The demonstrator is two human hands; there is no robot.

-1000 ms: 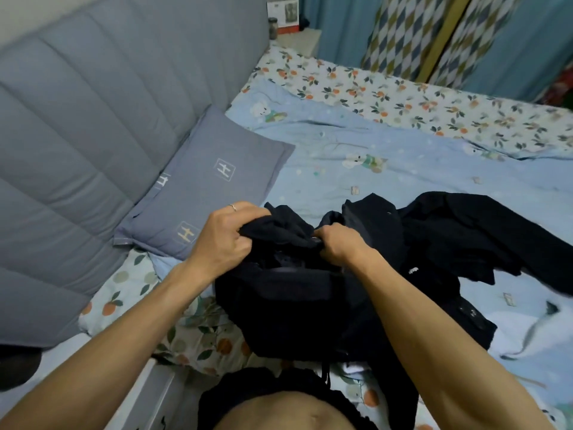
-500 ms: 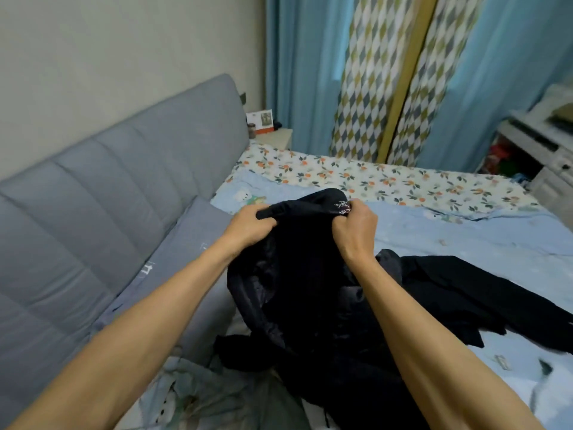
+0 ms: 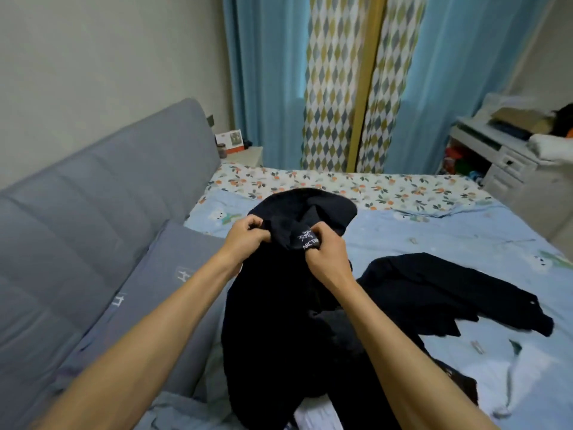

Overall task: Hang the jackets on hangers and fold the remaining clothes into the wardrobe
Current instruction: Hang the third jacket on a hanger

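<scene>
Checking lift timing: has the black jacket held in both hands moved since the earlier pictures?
Yes. The black jacket has risen off the light-blue bedsheet; its top was below the grey pillow's top edge, now above.

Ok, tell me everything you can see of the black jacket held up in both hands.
The black jacket is dark, soft and matte, with a hood at its top and white embroidered lettering and a logo near the collar. Both hands grip it at the collar: the left hand on one side, the right hand beside the logo. It hangs lifted, its lower part bunched on the bed.
</scene>
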